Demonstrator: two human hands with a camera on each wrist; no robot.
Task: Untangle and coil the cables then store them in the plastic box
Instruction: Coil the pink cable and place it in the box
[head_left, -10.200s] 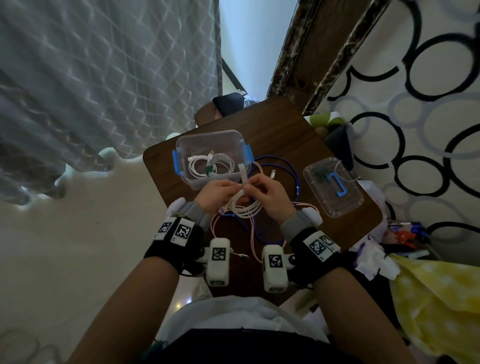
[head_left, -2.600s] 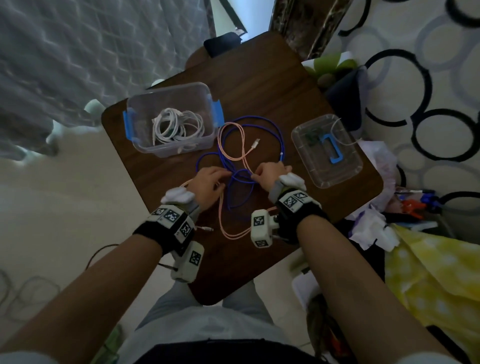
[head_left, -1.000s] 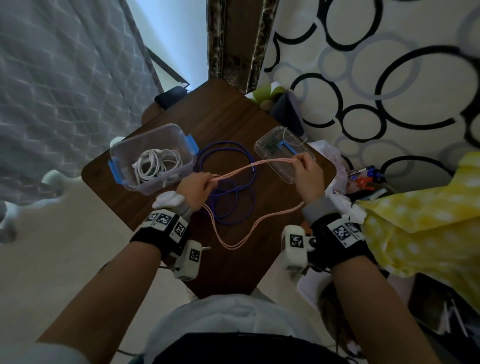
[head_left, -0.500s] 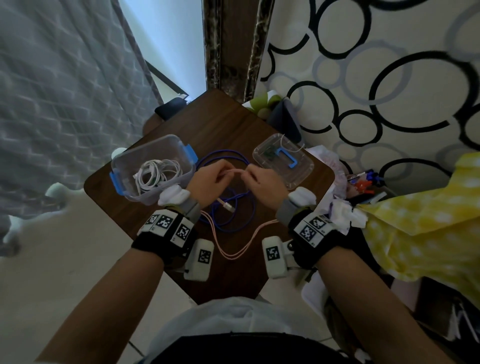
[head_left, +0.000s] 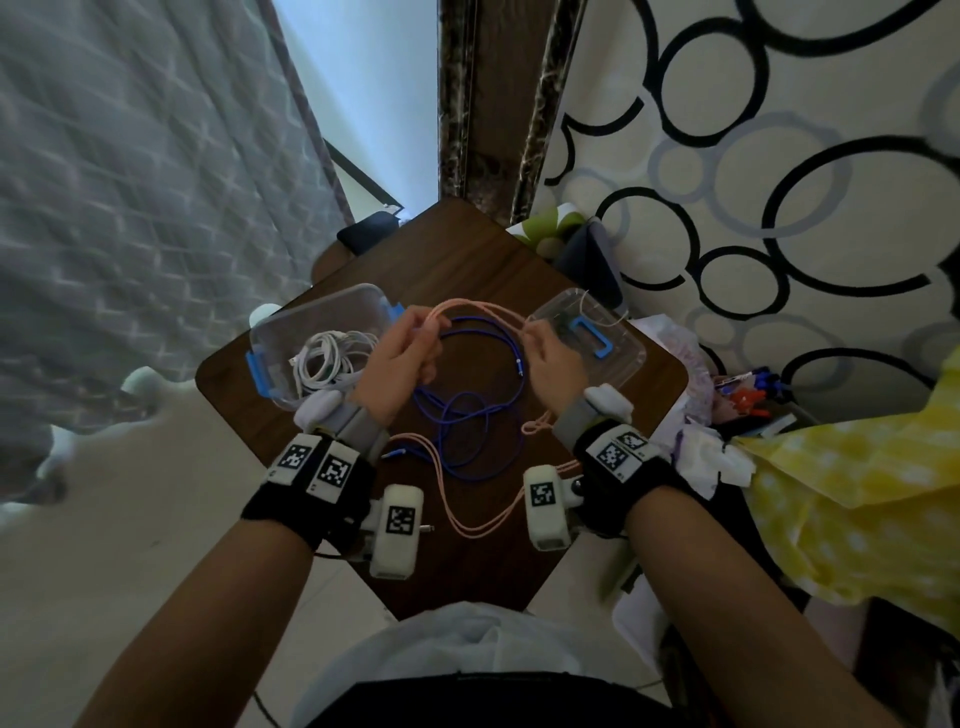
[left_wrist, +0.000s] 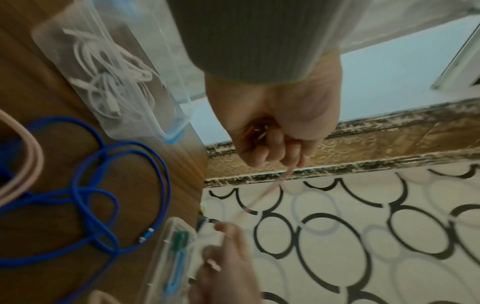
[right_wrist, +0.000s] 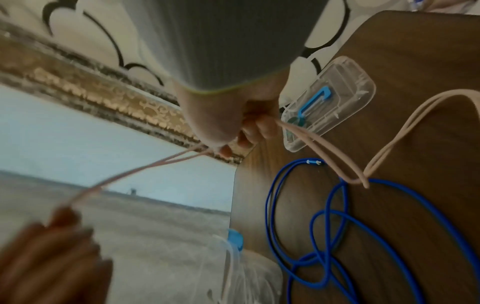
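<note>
A doubled pink cable stretches between my two hands above the wooden table. My left hand grips one end of the span with curled fingers. My right hand pinches the other end. The rest of the pink cable trails down over the table's near edge. Beneath the hands, a blue cable lies in loose loops on the table. The clear plastic box with blue latches sits at the left and holds coiled white cables.
The box's clear lid with a blue handle lies at the table's right edge, next to my right hand. Yellow dotted fabric and clutter lie to the right. A patterned wall stands behind the table.
My hands, close together half a second ago, have pulled apart, and the doubled pink cable is drawn out between them, higher over the table.
</note>
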